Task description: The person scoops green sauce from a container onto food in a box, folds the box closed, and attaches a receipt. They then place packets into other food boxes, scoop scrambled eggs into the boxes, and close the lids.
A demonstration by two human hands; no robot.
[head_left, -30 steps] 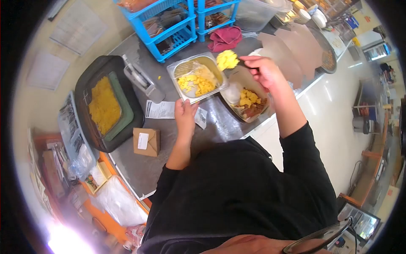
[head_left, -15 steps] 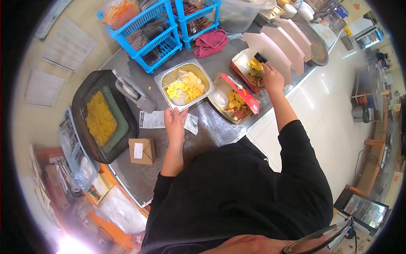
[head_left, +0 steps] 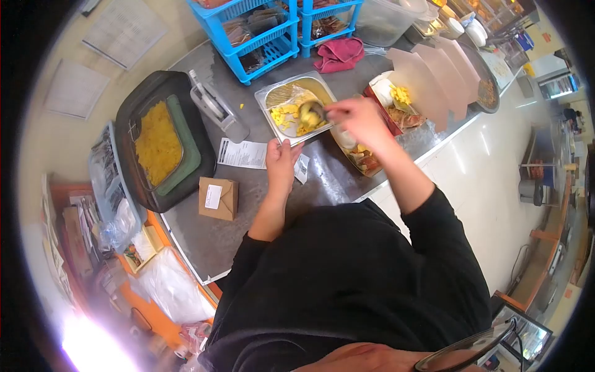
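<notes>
My left hand (head_left: 282, 164) grips the near rim of a small metal food pan (head_left: 328, 97), its fingers under the edge. Yellow food chunks (head_left: 284, 116) lie in the pan, and clear plastic film clings to part of it. In my right hand (head_left: 362, 121) is a serving spoon (head_left: 312, 116), its bowl down among the chunks; motion blurs it a little. Right of the pan stand two open takeaway boxes. The farther box (head_left: 387, 118) shows yellow chunks on top of other food. My right forearm partly hides the nearer box (head_left: 367, 172).
Printed receipts (head_left: 243, 153) and a closed brown carton (head_left: 218, 198) lie on the metal counter. A black tray (head_left: 127, 118) of yellow food and a metal device (head_left: 217, 108) stand left. Behind are blue racks (head_left: 263, 49), a red cloth (head_left: 339, 54) and several propped box lids (head_left: 414, 80).
My right hand has moved left with the spoon, from the farther box into the pan. Yellow chunks now sit in that box. My left hand still holds the pan. The view has shifted.
</notes>
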